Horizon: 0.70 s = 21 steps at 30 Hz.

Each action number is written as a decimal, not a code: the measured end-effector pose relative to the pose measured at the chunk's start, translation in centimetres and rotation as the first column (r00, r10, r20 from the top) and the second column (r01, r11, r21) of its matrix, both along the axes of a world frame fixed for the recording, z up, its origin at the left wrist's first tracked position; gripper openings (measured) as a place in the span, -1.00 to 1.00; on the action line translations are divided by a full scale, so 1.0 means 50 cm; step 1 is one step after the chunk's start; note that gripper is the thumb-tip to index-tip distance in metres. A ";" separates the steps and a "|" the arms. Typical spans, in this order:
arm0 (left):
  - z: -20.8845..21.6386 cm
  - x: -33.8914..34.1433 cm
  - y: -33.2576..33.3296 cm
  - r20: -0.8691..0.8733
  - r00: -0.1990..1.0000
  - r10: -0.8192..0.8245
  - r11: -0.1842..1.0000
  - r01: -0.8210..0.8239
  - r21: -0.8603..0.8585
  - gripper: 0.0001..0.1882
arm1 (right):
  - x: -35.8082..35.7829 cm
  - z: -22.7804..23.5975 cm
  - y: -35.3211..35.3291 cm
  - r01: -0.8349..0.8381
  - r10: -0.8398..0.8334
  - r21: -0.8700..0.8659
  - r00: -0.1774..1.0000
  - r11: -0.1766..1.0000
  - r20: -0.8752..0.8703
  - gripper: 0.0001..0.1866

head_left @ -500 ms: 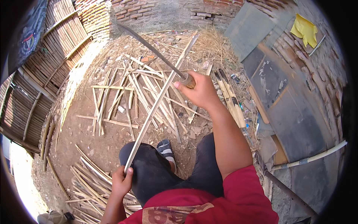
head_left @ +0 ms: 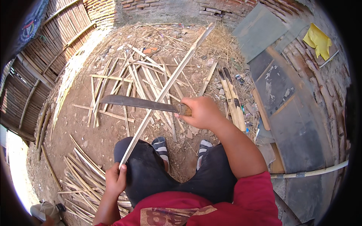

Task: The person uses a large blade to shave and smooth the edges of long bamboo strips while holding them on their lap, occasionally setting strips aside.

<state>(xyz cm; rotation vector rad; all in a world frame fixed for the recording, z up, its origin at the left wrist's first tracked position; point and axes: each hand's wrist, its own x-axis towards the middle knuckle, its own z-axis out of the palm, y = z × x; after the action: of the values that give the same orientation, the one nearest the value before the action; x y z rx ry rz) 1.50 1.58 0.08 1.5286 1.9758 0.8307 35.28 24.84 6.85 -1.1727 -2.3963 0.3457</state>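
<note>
**Machete across strip, both hands loaded, working over a dirt yard**

Right hand [head_left: 203,112]: fingers clenched round the brown wooden handle [head_left: 185,110] of a long dark steel machete [head_left: 139,102]. Blade points left, roughly level across my view, passing over the strip. Can't tell if steel touches it.

Left hand [head_left: 116,180]: fingers grasping the near end of a long pale split-bamboo strip [head_left: 175,76], thumb on top. That end is just beside my left knee, in dark trousers [head_left: 145,162]. Strip slants up and away to the right, far end out toward the brick wall.

Surface: bare brown dirt ground [head_left: 81,130], small stones and scraps in it. Loose criss-cross scatter of pale split strips [head_left: 113,78] ahead of me; second heap of thin pale strips [head_left: 85,177] low on the left, lying mostly side by side. Wider split lengths with dark patches [head_left: 232,101] right of the scatter. Dry yellow straw [head_left: 222,45] at the back.

Room: weathered red-brown brick wall [head_left: 162,9] at the far side. Bamboo-slat wall [head_left: 64,26] on the left, bright sunlight near its foot. Right side: flat grey-green panel [head_left: 260,30], big scuffed black sheet [head_left: 305,135], crumpled yellow sheet [head_left: 318,40] higher up, pale pole [head_left: 324,170] lying across the black one.
</note>
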 end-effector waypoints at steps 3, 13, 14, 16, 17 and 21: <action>0.022 0.031 0.004 -0.057 0.998 0.009 1.000 -0.008 0.012 -0.49 | 0.007 -0.009 -0.008 -0.060 0.057 0.028 0.993 0.998 0.103 -0.51; 0.061 0.119 0.034 -0.206 0.978 -0.017 0.999 0.009 -0.042 -0.47 | 0.082 -0.013 -0.054 0.103 -0.107 0.042 0.986 0.994 0.127 -0.66; 0.060 0.120 0.032 -0.207 0.978 -0.016 1.000 0.010 -0.029 -0.47 | 0.076 -0.014 -0.069 0.029 -0.040 0.065 0.985 0.997 0.170 -0.69; 0.053 0.125 0.020 -0.263 0.964 -0.031 0.999 0.035 0.010 -0.48 | 0.089 -0.009 -0.067 0.066 -0.057 -0.067 0.990 0.996 0.133 -0.72; 0.048 0.130 0.017 -0.318 0.947 -0.048 0.997 0.064 0.039 -0.49 | 0.099 -0.004 -0.055 0.080 -0.065 -0.133 0.991 0.988 0.114 -0.73; 0.037 0.159 0.031 -0.385 0.920 -0.078 0.990 0.115 0.076 -0.49 | 0.168 -0.049 0.003 0.282 -0.290 -0.102 0.954 0.954 -0.072 -0.61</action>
<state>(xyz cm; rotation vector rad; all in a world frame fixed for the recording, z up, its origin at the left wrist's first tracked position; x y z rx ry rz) 9.45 3.15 1.94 1.9505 2.1281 0.6307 43.68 24.97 4.38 -1.4924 -2.1170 0.4040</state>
